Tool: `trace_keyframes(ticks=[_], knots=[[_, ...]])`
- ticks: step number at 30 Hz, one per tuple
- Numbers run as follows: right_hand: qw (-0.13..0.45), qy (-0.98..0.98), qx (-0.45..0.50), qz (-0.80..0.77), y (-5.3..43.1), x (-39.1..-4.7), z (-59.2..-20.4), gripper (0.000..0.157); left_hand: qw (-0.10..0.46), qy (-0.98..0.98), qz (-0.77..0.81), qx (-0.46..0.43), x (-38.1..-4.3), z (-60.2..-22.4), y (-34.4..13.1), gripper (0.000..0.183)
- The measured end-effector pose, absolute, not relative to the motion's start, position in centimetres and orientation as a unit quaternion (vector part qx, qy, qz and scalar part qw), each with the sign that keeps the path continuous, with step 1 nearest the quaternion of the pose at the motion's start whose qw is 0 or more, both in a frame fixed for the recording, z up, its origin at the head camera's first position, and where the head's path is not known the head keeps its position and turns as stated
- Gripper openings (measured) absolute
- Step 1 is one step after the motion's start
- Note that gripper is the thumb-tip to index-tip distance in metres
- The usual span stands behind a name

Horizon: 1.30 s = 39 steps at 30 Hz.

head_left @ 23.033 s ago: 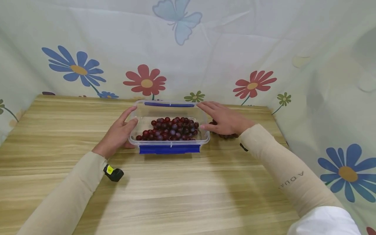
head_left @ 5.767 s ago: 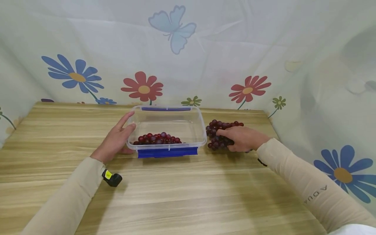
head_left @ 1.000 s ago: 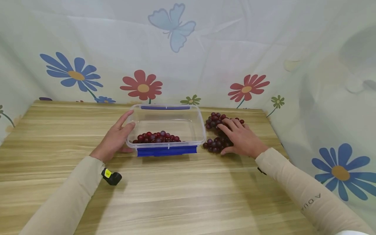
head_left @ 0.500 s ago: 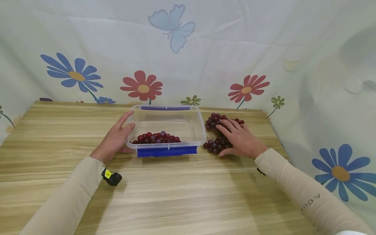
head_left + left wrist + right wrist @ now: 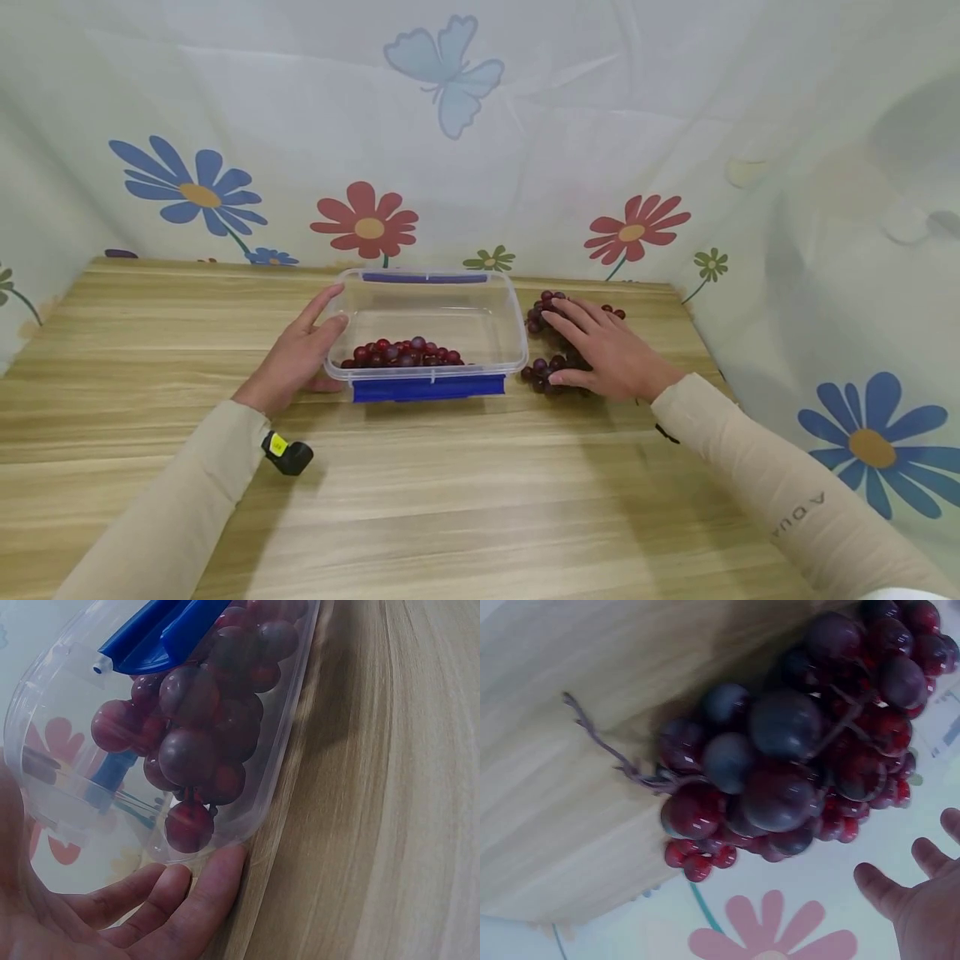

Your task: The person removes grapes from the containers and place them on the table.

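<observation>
A clear plastic box (image 5: pixel 519 333) with blue latches stands lidless on the table, a bunch of dark red grapes (image 5: pixel 405 356) along its near side. My left hand (image 5: pixel 296 354) rests on the box's left end; in the left wrist view its fingertips (image 5: pixel 225 870) lie against the outer wall below the grapes (image 5: pixel 191 757). To the right of the box, my right hand (image 5: pixel 615 354) is spread over more grapes (image 5: pixel 542 375), hiding part of them. The right wrist view shows these grapes (image 5: pixel 780 772) with a bare stem (image 5: pixel 607 746), fingers (image 5: pixel 881 892) apart from them.
The wooden table (image 5: pixel 420 500) runs toward me in front of the box. A flower-printed cloth (image 5: pixel 525 183) hangs right behind the table and along both sides. A small black wrist camera (image 5: pixel 291 457) is strapped under my left wrist.
Since the oldest frame, the grapes in the box have become fewer and those at the right more. My right hand, gripping grapes 5.8 s ago, has let go and shifted slightly left.
</observation>
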State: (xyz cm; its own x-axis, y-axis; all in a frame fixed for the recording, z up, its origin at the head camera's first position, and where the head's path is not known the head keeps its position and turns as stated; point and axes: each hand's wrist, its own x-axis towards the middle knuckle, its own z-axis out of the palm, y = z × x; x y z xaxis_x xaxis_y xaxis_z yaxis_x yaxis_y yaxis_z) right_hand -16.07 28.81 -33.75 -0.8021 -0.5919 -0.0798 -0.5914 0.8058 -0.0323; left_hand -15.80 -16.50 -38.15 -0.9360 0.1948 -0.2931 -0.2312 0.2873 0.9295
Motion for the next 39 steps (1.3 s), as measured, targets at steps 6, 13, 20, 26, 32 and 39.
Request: trace_keyframes(ticks=[6, 13, 20, 26, 32, 39], knots=[[0.017, 0.937, -0.349, -0.012, 27.7, -16.5, -32.5, 0.08, 0.178, 0.782, 0.598, -0.009, -15.9, -38.1, -16.6, 0.065], [0.019, 0.926, -0.377, -0.007, 25.9, -16.9, -31.1, 0.077, 0.177, 0.783, 0.596, -0.01, -16.1, -38.3, -16.7, 0.065], [0.026, 0.91, -0.414, -0.008, 23.5, -17.6, -30.1, 0.076, 0.175, 0.788, 0.59, -0.012, -16.1, -38.5, -16.7, 0.066], [0.05, 0.903, -0.426, 0.005, 21.0, -18.0, -29.7, 0.077, 0.178, 0.785, 0.593, -0.013, -16.2, -38.7, -16.8, 0.066], [0.051, 0.892, -0.45, 0.013, 18.8, -18.3, -29.5, 0.077, 0.178, 0.782, 0.597, -0.009, -16.2, -38.7, -16.8, 0.067], [0.078, 0.884, -0.46, 0.028, 16.3, -18.7, -29.4, 0.076, 0.178, 0.782, 0.597, -0.005, -16.1, -38.6, -16.7, 0.069]])
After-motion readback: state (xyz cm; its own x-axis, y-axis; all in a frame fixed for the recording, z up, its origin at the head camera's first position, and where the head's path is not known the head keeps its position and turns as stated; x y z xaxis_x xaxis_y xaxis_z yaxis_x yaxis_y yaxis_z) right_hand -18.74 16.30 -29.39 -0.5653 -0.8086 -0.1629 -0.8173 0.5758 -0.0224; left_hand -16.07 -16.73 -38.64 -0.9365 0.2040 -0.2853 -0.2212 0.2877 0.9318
